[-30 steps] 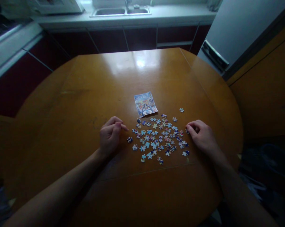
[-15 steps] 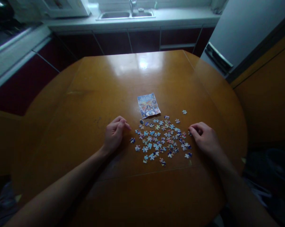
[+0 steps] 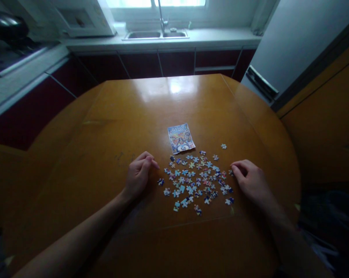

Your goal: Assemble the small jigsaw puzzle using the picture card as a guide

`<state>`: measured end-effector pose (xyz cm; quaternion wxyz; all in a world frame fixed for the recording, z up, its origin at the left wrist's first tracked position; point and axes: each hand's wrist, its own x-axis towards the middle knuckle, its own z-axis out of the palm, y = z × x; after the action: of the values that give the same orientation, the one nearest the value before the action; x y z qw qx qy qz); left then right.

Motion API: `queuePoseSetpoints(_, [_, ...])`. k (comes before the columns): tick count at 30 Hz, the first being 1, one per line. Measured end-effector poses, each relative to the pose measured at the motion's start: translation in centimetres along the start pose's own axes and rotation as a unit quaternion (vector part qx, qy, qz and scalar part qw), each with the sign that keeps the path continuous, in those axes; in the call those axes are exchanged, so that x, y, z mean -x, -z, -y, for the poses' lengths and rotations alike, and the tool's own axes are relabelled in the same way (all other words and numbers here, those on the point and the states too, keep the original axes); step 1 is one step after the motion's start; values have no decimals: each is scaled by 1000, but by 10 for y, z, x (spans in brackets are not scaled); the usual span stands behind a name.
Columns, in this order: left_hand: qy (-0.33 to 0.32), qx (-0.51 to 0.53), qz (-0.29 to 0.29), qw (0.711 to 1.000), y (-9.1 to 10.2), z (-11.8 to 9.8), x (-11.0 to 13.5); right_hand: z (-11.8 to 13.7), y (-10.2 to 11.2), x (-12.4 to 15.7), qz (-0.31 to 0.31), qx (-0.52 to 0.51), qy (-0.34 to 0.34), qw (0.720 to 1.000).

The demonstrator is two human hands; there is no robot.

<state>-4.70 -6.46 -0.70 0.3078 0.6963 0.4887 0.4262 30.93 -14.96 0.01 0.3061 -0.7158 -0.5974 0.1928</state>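
Note:
Many small jigsaw puzzle pieces lie loose in a spread on the wooden table. To their left, my left hand rests on the tabletop with its fingers loosely curled and nothing showing in them. On the right side of the spread, my right hand rests with thumb and forefinger pressed together. A single puzzle piece lies right at those fingertips; no piece shows between them. Behind the spread lies a creased picture sheet with a blue cartoon character and lettering. A stray piece sits apart, at the far right.
The wooden table has rounded ends and fills most of the view. Beyond it runs a counter with a double sink. A white appliance and a stove stand at left, a refrigerator at right.
The camera view has tilted up, so the table and hands appear lower and the window shows. Both hands and the puzzle pieces keep their places on the table.

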Motion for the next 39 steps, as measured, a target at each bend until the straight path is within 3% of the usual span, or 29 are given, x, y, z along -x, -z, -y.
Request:
queuePoseSetpoints(4, [3,-1,-2,1000,1,-3,-1,24,19,-11,-33,-15,37,999])
queuePoseSetpoints(8, [6,9,-2,1000,0,-7,-1,44,34,-42,-27,-3,104,994])
queuePoseSetpoints(14, [17,-3,-10,1000,0,-8,-1,54,27,-86,-29,-11,140,990])
queuePoseSetpoints(22, [14,-6,1,1000,3,-4,1,29,0,-96,-34,-63,160,985])
queuePoseSetpoints(27, [20,-10,0,1000,4,-3,1,23,-7,-98,14,-58,179,982])
queuePoseSetpoints(34, [28,15,0,1000,4,0,1,-15,12,-122,-103,-24,100,989])
queuePoseSetpoints(39, [30,13,-1,999,5,3,1,-27,15,-126,-28,-21,37,999])
